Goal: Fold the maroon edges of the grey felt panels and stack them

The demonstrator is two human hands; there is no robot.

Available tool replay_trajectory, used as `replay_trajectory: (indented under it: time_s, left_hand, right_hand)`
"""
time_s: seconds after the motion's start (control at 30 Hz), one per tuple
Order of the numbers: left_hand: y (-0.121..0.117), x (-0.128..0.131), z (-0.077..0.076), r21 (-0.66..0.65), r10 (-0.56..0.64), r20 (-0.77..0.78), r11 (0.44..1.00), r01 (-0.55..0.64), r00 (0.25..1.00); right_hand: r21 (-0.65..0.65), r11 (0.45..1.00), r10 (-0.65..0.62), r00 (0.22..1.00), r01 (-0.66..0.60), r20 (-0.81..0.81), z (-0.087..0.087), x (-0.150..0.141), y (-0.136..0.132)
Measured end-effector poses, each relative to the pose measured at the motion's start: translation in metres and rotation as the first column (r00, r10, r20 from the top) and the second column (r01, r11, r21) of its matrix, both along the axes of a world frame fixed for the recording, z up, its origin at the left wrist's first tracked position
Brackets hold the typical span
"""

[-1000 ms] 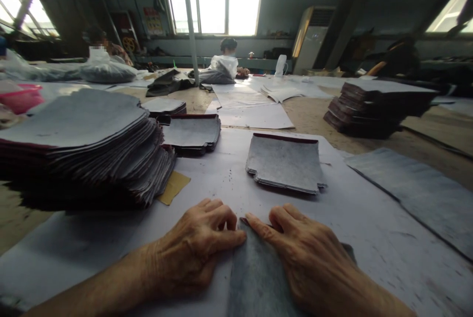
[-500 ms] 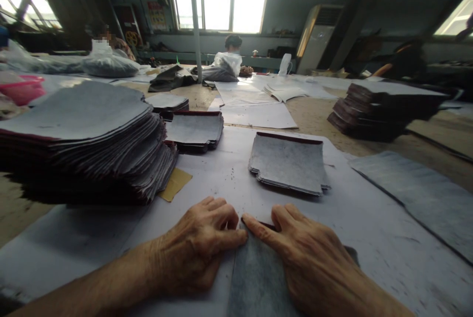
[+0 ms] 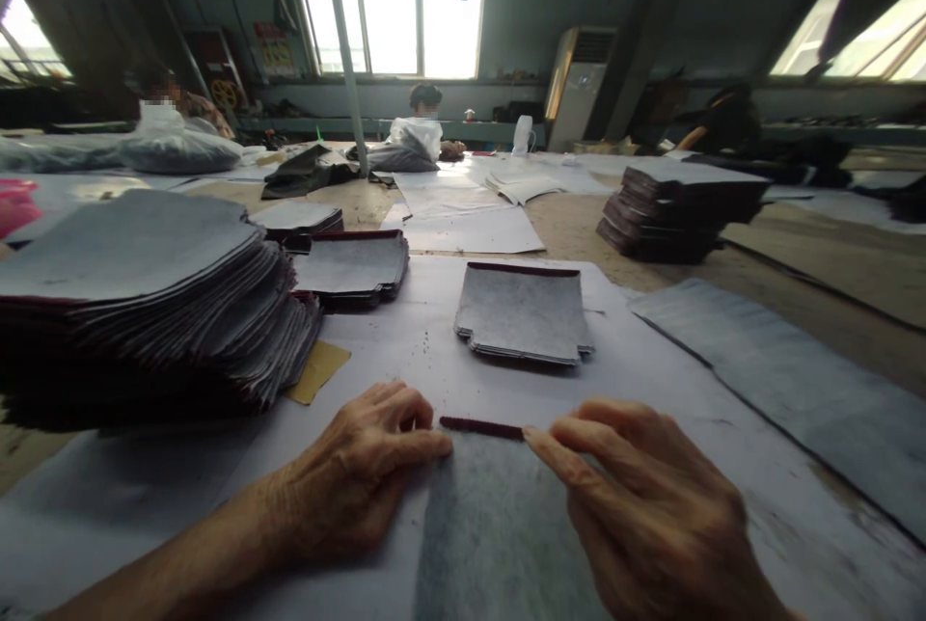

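A grey fabric-like piece (image 3: pixel 499 525) lies flat on white paper in front of me, with a narrow dark red folded strip (image 3: pixel 481 426) along its far edge. Curled at the piece's far left corner, my left hand (image 3: pixel 368 467) has its thumb tip pressed at the edge by the strip. My right hand (image 3: pixel 643 486) reaches over the right side, its index fingertip touching the right part of the strip and its fingers partly stretched. The right thumb is hidden. Beyond the hands rests a small stack of similar grey pieces (image 3: pixel 521 312) with a red folded edge.
A tall stack of grey pieces (image 3: pixel 130 245) stands at the left, with smaller stacks (image 3: pixel 351 264) behind it. A tan scrap (image 3: pixel 318 372) pokes out beside it. At the right are a dark stack (image 3: pixel 672 206) and a long grey sheet (image 3: pixel 781 380). People sit farther back.
My right index finger has moved rightward along the folded edge, uncovering the dark red strip. My left hand keeps its place at the left corner. The view has shifted to the right.
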State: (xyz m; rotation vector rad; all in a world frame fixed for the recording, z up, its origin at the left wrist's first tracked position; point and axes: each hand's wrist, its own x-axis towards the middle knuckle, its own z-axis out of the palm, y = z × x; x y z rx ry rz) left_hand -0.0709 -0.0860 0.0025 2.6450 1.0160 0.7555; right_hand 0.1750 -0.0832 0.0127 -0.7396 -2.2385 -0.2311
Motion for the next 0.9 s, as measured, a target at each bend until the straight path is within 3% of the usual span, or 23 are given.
replay_trajectory:
  time_s: [0.17, 0.37, 0.47, 0.57, 0.7, 0.9]
  left_hand:
    - [0.0, -0.004, -0.006, 0.03, -0.02, 0.066, 0.999, 0.018, 0.998]
    - [0.013, -0.015, -0.007, 0.096, 0.108, 0.164, 0.987, -0.125, 0.981]
    - [0.019, 0.01, 0.004, 0.023, 0.115, 0.089, 0.993, -0.118, 0.989]
    - [0.024, 0.054, 0.01, -0.08, 0.062, 0.069, 0.995, -0.057, 0.996]
    - [0.031, 0.101, 0.005, -0.116, 0.001, 0.079, 0.993, 0.008, 0.997]
    - [0.033, 0.114, -0.008, -0.104, -0.046, 0.094, 0.993, 0.056, 0.994]
  right_hand:
    - [0.038, 0.992, -0.12, 0.993, 0.119, 0.022, 0.001, 0.037, -0.015]
    - [-0.054, 0.967, -0.244, 0.968, 0.247, 0.065, -0.014, 0.062, -0.024]
    - [-0.077, 0.963, -0.249, 0.964, 0.257, 0.097, -0.019, 0.064, -0.024]
    - [-0.097, 0.961, -0.247, 0.96, 0.26, 0.129, -0.021, 0.062, -0.024]
    - [-0.153, 0.952, -0.243, 0.958, 0.266, 0.154, -0.022, 0.06, -0.025]
    - [-0.184, 0.94, -0.259, 0.952, 0.287, 0.163, -0.023, 0.059, -0.024]
